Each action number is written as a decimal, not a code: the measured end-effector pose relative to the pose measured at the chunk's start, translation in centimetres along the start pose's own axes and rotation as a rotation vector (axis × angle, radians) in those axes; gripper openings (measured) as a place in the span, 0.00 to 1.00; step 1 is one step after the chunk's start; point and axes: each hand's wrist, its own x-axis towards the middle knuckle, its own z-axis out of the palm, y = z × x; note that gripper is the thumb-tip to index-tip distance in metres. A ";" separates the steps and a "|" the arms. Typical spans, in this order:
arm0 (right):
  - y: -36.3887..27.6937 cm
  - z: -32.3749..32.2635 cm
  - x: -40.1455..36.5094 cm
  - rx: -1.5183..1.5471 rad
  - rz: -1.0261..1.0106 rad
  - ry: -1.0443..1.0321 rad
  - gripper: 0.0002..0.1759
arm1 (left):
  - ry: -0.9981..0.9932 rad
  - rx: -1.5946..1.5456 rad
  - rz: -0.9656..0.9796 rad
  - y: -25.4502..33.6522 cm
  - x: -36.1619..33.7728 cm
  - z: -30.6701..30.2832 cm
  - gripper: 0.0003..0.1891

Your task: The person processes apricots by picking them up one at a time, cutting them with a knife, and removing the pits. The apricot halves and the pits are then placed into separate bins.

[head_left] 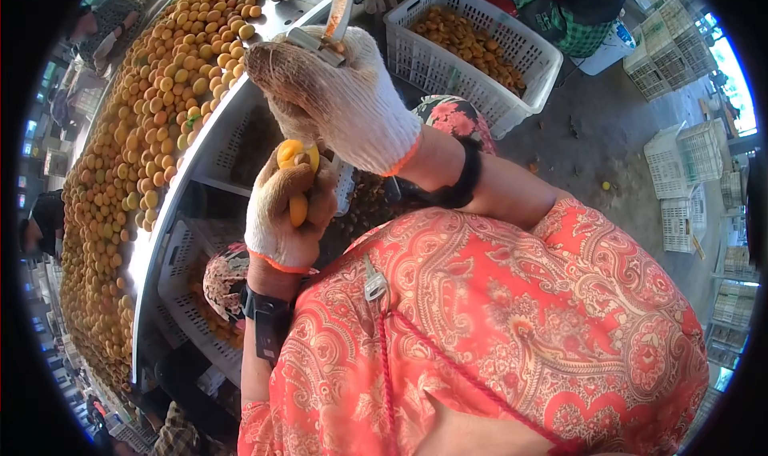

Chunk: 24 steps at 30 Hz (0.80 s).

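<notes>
My left hand [286, 208], in a white knitted glove with stained fingers, is closed around a cut apricot [298, 155]. Its yellow flesh shows at the fingertips, and another orange piece [298, 210] shows between the fingers. Just above it, my right hand [344, 96], in a similar glove browned at the fingers, is curled shut. At its top a curved metal tool [342, 8] with orange smears sticks out, with a short metal tube [316, 46] at its base. What lies inside the right fist is hidden.
A heap of whole apricots [160, 96] covers the metal-edged table [172, 188] at left. A white crate [480, 104] of cut apricots stands at the top, another crate [180, 284] below the table edge. Stacked crates [676, 164] line the right. Other people work nearby.
</notes>
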 end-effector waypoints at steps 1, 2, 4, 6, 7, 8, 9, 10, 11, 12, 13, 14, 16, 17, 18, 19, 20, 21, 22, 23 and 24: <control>0.0 0.0 -0.1 0.000 -0.001 -0.003 0.21 | 0.014 -0.025 -0.001 0.1 0.0 0.1 0.14; 0.1 -0.1 -0.3 -0.103 -0.100 -0.012 0.21 | 0.027 -0.049 -0.002 0.1 0.0 0.2 0.14; 0.3 -0.1 -0.4 -0.206 -0.200 -0.023 0.21 | 0.033 -0.052 0.000 0.1 0.0 0.4 0.13; 0.5 -0.1 -0.4 -0.257 -0.247 -0.012 0.21 | 0.039 -0.055 0.000 0.0 0.0 0.6 0.13; 0.7 -0.2 -0.4 -0.257 -0.248 -0.013 0.21 | 0.041 -0.052 0.008 -0.1 0.0 0.5 0.12; 0.8 -0.3 -0.4 -0.287 -0.244 -0.014 0.21 | 0.043 -0.049 0.015 -0.2 0.0 0.5 0.12; 0.9 -0.4 -0.4 -0.317 -0.239 -0.016 0.21 | 0.043 -0.049 0.017 -0.4 0.1 0.7 0.12; 0.9 -0.2 -0.5 -0.317 -0.238 -0.018 0.21 | 0.093 0.003 0.051 -0.7 0.1 1.0 0.10; 1.0 0.1 -0.7 -0.287 -0.256 -0.003 0.21 | 0.143 0.056 0.084 -0.8 0.1 1.1 0.09; 1.1 0.4 -0.8 -0.257 -0.275 0.013 0.21 | 0.144 0.055 0.086 -0.9 0.2 0.7 0.09; 1.4 0.4 -0.6 -0.257 -0.275 0.011 0.21 | 0.098 0.036 0.083 -0.9 0.3 0.1 0.08; 1.9 0.2 -0.4 -0.264 -0.319 0.010 0.20 | 0.053 0.016 0.079 -0.9 0.4 -0.2 0.08; 2.2 0.1 -0.4 -0.271 -0.366 0.007 0.20 | 0.201 -0.002 0.100 -1.0 0.2 1.8 0.09; 2.1 0.1 -0.4 -0.365 -0.412 -0.009 0.19 | 0.348 -0.019 0.121 -1.0 0.2 2.6 0.10; 2.1 0.2 -0.5 -0.458 -0.456 -0.023 0.19 | 0.346 -0.017 0.125 -1.0 0.2 2.7 0.10; 1.8 0.2 -0.8 -0.456 -0.460 -0.025 0.19 | 0.361 -0.042 0.148 -1.0 0.0 2.8 0.11; 1.3 0.1 -1.3 -0.426 -0.338 -0.041 0.11 | 0.376 -0.068 0.171 -1.0 -0.1 2.8 0.11; 1.1 0.1 -1.4 -0.394 -0.216 -0.057 0.08 | 0.373 -0.066 0.175 -0.9 -0.1 2.9 0.11; 1.3 0.0 -1.3 -0.394 -0.219 -0.061 0.08 | 0.361 -0.036 0.175 -0.7 -0.2 2.9 0.11; 1.9 -0.1 -1.2 -0.292 -0.272 -0.036 0.08 | 0.350 -0.007 0.176 -0.6 -0.3 3.0 0.12; 2.2 -0.1 -1.1 -0.190 -0.321 -0.011 0.09 | 0.352 -0.008 0.179 -0.5 -0.4 3.2 0.12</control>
